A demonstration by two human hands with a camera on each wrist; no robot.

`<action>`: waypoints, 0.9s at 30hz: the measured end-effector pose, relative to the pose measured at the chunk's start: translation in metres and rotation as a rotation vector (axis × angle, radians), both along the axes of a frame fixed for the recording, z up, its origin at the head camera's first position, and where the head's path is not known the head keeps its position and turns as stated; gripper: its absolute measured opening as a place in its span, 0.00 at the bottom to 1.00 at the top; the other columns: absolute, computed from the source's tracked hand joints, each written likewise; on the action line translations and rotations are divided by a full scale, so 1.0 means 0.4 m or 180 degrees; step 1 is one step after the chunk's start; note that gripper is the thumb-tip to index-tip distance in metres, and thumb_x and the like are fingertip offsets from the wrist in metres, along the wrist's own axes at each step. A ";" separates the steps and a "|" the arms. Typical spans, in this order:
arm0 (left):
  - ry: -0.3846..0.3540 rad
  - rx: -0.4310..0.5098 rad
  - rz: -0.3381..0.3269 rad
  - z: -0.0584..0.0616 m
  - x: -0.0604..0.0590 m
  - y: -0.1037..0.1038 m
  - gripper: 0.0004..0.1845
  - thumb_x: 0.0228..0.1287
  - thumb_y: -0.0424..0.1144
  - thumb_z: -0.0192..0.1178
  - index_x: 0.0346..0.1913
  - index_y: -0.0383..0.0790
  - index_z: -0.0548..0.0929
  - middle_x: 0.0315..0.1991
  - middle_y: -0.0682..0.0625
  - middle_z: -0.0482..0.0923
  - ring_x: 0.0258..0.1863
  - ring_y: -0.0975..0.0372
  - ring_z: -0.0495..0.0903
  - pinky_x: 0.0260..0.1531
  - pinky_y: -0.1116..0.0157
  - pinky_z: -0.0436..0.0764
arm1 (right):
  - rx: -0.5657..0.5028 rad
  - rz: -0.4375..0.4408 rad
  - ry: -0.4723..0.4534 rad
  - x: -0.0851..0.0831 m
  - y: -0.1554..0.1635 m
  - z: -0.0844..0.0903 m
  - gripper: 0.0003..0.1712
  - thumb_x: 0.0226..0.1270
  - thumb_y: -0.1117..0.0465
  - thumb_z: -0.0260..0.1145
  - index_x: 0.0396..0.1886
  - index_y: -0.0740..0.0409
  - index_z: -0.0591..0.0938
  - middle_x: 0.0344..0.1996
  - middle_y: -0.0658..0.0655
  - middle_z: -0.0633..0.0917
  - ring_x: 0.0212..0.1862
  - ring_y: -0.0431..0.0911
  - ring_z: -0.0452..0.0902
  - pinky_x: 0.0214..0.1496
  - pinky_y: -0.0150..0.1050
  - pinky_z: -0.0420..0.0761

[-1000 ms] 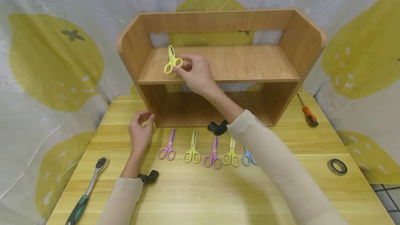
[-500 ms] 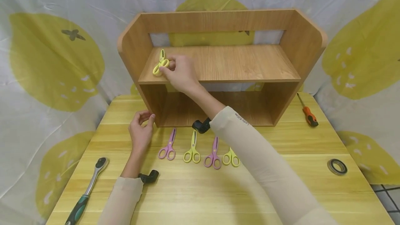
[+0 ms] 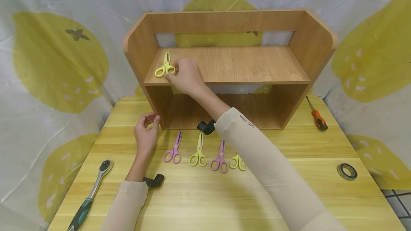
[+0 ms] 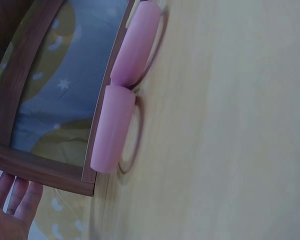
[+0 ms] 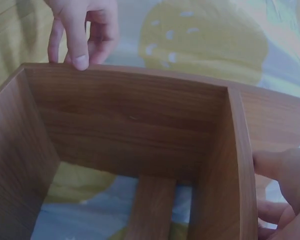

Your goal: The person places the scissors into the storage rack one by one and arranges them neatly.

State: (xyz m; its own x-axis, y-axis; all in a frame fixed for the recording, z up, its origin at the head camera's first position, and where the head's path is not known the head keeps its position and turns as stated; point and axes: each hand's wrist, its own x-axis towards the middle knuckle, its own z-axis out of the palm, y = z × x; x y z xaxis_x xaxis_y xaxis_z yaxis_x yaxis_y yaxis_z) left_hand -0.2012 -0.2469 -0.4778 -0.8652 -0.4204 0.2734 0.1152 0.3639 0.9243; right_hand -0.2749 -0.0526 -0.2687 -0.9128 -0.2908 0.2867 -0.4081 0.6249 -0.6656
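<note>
My right hand pinches a handle ring of yellow scissors over the left end of the upper shelf. The blades point towards the back of the wooden shelf unit. In the right wrist view that hand's fingers are at the shelf board's edge, and the scissors are hidden. My left hand rests against the unit's lower left side, fingers loosely bent and thumb at the front edge. Before the unit lie two pink scissors and two yellow scissors, one partly covered by the right sleeve.
A ratchet wrench with a green and black handle lies at the table's left. At the right are an orange and black screwdriver and a dark metal ring. A lemon-print curtain hangs behind the table.
My right hand has moved left along the upper shelf with the yellow scissors and lowered them to its left end. The right sleeve now covers the blue scissors. The left hand stays put.
</note>
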 end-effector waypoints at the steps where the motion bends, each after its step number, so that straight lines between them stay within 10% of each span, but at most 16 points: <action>1: 0.0007 -0.0007 -0.0001 0.000 0.000 0.000 0.15 0.72 0.47 0.66 0.54 0.42 0.83 0.49 0.47 0.87 0.46 0.70 0.84 0.39 0.76 0.81 | 0.0024 -0.0002 -0.0006 0.000 0.001 0.000 0.12 0.67 0.51 0.75 0.39 0.54 0.87 0.23 0.46 0.73 0.27 0.38 0.64 0.26 0.29 0.60; 7: 0.0034 -0.0014 0.0009 -0.004 -0.002 0.000 0.15 0.72 0.45 0.65 0.53 0.41 0.83 0.47 0.47 0.87 0.45 0.71 0.84 0.39 0.77 0.81 | -0.0005 0.0072 -0.0032 0.004 0.011 0.000 0.15 0.67 0.50 0.74 0.44 0.56 0.87 0.28 0.49 0.77 0.30 0.39 0.68 0.30 0.30 0.66; 13: 0.0018 -0.0018 0.0017 0.001 0.000 0.001 0.14 0.73 0.45 0.65 0.54 0.41 0.83 0.48 0.47 0.87 0.46 0.70 0.84 0.40 0.77 0.81 | -0.0300 0.0176 0.0027 0.033 0.046 -0.008 0.28 0.69 0.50 0.71 0.62 0.61 0.82 0.56 0.56 0.84 0.57 0.45 0.80 0.59 0.36 0.78; 27: -0.0057 -0.0101 0.0056 -0.001 -0.003 0.004 0.15 0.73 0.48 0.64 0.54 0.44 0.83 0.49 0.49 0.87 0.47 0.70 0.83 0.39 0.75 0.79 | -0.0935 0.0262 0.0419 0.144 0.228 -0.066 0.23 0.66 0.51 0.74 0.56 0.56 0.84 0.53 0.52 0.87 0.56 0.45 0.79 0.62 0.40 0.79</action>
